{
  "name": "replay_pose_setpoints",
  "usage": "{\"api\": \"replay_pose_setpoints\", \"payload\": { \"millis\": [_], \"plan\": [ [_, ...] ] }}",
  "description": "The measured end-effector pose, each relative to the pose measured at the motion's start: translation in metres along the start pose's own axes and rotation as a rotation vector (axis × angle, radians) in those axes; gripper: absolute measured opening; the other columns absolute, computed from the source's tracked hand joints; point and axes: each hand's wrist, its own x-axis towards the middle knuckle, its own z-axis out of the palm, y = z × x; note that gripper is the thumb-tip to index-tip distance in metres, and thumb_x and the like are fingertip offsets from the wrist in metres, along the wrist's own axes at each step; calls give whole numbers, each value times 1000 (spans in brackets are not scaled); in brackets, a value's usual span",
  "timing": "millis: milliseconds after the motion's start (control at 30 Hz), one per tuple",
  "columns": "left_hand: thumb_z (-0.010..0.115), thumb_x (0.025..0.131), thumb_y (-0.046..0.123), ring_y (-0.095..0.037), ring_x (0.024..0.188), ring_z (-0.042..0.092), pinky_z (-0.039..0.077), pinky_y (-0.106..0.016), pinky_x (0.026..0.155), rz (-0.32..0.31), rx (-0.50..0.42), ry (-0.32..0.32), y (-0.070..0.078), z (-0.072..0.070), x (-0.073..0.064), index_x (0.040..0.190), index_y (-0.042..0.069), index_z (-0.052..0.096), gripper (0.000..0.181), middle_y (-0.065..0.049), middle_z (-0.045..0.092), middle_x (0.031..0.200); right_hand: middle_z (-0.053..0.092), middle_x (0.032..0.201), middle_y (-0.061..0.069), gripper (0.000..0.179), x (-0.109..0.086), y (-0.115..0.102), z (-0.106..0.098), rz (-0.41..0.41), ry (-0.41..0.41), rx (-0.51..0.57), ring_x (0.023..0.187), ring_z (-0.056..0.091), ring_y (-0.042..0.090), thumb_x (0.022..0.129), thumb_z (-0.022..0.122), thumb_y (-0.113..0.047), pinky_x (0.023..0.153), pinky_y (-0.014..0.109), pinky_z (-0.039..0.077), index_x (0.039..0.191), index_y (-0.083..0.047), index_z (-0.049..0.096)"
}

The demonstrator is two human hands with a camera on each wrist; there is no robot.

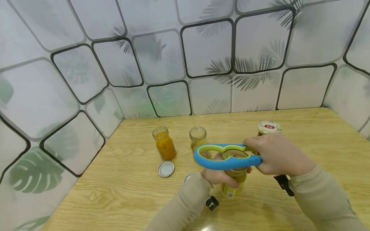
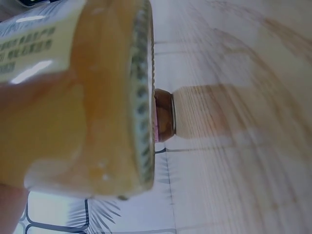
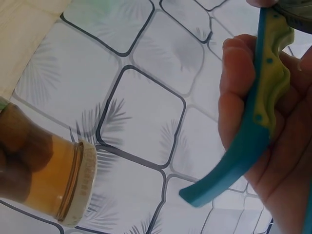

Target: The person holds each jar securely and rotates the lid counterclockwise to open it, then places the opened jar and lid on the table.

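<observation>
My left hand (image 1: 218,177) grips a glass jar (image 1: 232,190) with yellow contents and a yellow label. The lower end of that jar fills the left side of the left wrist view. Around its lid (image 1: 235,154) sits the loop of a blue and green jar opener (image 1: 221,165). My right hand (image 1: 273,154) holds the opener's handles, with fingers curled round them; one handle end (image 3: 219,170) sticks out past the palm in the right wrist view. The left fingers behind the jar are mostly hidden.
An uncapped jar of orange pieces (image 1: 166,149) and another uncapped jar (image 1: 198,134) stand farther back. One loose lid (image 1: 166,169) lies in front; a second lid (image 1: 189,176) is partly hidden by the left arm. Behind the right hand stands a lidded jar (image 3: 41,170) with brown round contents.
</observation>
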Motion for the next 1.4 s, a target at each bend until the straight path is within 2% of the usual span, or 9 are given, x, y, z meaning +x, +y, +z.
{"api": "replay_pose_setpoints", "payload": {
  "millis": [200,400,533,633,733,833,933,1033,1400],
  "plan": [
    [55,55,-29,-33,91,54,43,-42,86,46,20,-28,-16,-7,-1,108,-25,34,57,-44,42,93,35,58,-14,26,1,-1,0,17,-25,35,47,26,1,55,55,0,41,19,25,76,-15,54],
    [56,56,-27,-30,93,54,43,-38,86,24,77,-43,-21,-11,-1,109,-25,35,57,-43,44,97,41,59,-12,28,0,2,-1,59,-63,28,47,30,3,57,57,1,42,21,29,84,-9,57],
    [59,54,-26,-31,89,56,46,-37,82,64,121,-8,-22,-11,0,109,-22,36,59,-41,47,92,41,60,-10,27,-1,6,-1,90,-74,15,48,31,5,60,59,-1,43,23,30,85,-8,56],
    [62,53,-26,-25,89,58,46,-34,82,64,183,49,-19,-10,0,110,-19,37,62,-38,50,93,37,58,-11,20,-1,8,-2,107,-58,6,48,30,5,63,61,-3,44,22,30,81,-9,54],
    [63,55,-24,-17,90,57,45,-30,84,19,279,131,-11,-5,-1,109,-15,42,59,-35,53,96,35,57,-10,18,-2,10,-3,126,-47,-4,48,31,5,65,63,-7,44,23,30,78,-10,52],
    [66,58,-20,-9,89,56,44,-25,83,-76,359,238,-4,-1,-2,109,-11,47,55,-28,57,99,36,58,-9,18,-2,11,-4,160,-60,-13,48,32,6,66,65,-10,44,24,31,76,-11,50],
    [71,60,-13,-5,87,55,45,-23,80,-175,394,346,-11,-2,-2,110,-4,51,55,-15,61,99,37,58,-8,19,-2,12,-5,200,-88,-17,49,33,7,66,66,-13,44,25,32,75,-11,49],
    [75,59,-8,-5,85,56,46,-22,78,-233,410,423,-21,-7,-2,110,2,53,56,-5,62,97,37,58,-7,20,-2,13,-6,229,-101,-28,49,34,9,67,66,-15,44,26,32,75,-10,49],
    [77,62,-3,-5,85,56,46,-22,77,-292,384,491,-30,-12,-1,111,10,54,56,4,60,96,34,55,-6,21,-1,14,-6,276,-118,-42,48,33,10,68,66,-17,42,26,31,71,-12,46]
  ]
}}
